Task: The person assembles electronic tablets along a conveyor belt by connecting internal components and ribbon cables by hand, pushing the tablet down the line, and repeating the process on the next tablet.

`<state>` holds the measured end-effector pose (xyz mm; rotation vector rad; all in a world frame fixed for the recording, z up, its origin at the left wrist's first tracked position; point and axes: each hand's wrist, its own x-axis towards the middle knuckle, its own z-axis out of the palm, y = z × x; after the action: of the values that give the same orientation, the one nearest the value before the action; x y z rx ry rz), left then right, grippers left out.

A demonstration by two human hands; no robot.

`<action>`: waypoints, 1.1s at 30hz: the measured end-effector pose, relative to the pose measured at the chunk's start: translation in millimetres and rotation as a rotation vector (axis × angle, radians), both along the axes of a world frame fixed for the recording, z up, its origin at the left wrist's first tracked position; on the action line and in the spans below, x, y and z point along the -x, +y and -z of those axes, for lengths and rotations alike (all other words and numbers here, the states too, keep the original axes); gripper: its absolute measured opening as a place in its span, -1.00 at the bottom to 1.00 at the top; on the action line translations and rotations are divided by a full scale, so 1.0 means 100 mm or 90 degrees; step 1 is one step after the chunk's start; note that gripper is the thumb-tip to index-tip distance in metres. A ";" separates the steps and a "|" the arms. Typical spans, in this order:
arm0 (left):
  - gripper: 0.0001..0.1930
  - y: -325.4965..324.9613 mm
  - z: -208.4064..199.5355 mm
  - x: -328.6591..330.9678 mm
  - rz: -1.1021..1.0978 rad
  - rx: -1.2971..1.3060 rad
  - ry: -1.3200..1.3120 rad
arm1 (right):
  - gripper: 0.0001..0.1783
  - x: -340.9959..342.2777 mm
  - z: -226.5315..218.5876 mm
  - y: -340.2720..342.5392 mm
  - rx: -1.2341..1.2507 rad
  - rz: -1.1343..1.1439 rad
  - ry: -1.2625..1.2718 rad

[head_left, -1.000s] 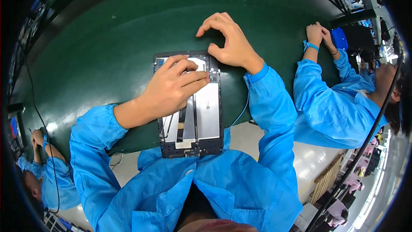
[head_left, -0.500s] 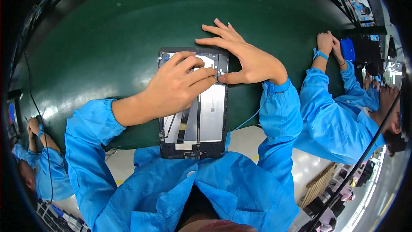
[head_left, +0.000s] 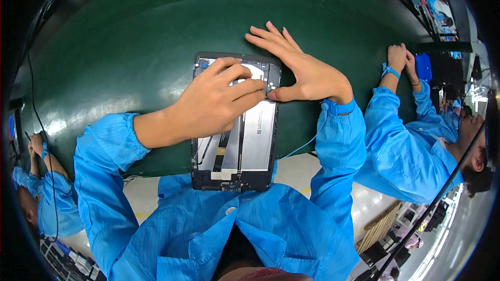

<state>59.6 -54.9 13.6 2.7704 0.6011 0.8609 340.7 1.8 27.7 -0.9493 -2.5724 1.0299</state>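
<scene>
An opened tablet [head_left: 245, 151] with its back cover off lies on the green mat [head_left: 130, 52] at the near edge, showing a silver battery and black frame. My left hand [head_left: 213, 104] lies across its upper half, fingertips pressing near the top right corner. My right hand [head_left: 299, 70] rests flat beside that corner, thumb touching the tablet's right edge, fingers spread on the mat. Both sleeves are blue.
A co-worker in blue [head_left: 411, 140] sits at my right, hands [head_left: 398, 57] on the mat by a blue object [head_left: 423, 67]. Another person in blue [head_left: 36, 187] is at my left. A thin blue cable [head_left: 302, 145] runs off the mat's near edge.
My right hand slid down from above the tablet's top right corner to its right edge. My left hand's fingers moved toward that corner. The tablet stays in place.
</scene>
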 end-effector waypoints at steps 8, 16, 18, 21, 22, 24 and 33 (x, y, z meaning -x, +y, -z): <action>-0.53 0.00 0.02 0.00 0.008 0.001 -0.012 | 0.36 0.06 0.01 -0.06 0.004 0.008 -0.049; -0.55 -0.02 0.04 0.01 0.016 0.006 -0.019 | 0.35 0.04 -0.06 -0.01 0.037 -0.002 -0.082; -0.55 -0.02 0.04 0.00 0.012 0.003 -0.015 | 0.31 0.00 -0.03 0.00 0.039 -0.004 -0.072; -0.55 0.00 0.02 0.00 0.018 0.019 -0.012 | 0.29 -0.05 -0.01 0.03 0.040 -0.022 -0.034; -0.55 0.00 0.02 0.00 0.021 0.017 -0.012 | 0.29 -0.06 -0.01 0.04 0.038 -0.019 -0.034; -0.55 0.00 0.01 0.00 0.019 0.030 -0.025 | 0.25 -0.07 -0.02 0.05 0.087 -0.009 -0.002; -0.65 0.10 0.00 0.07 -0.012 0.089 -0.189 | 0.11 -0.04 -0.08 0.09 0.106 -0.027 0.009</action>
<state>52.7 -45.3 13.2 2.4527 0.6079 1.1575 345.1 10.4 36.2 -0.9256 -2.5376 1.2739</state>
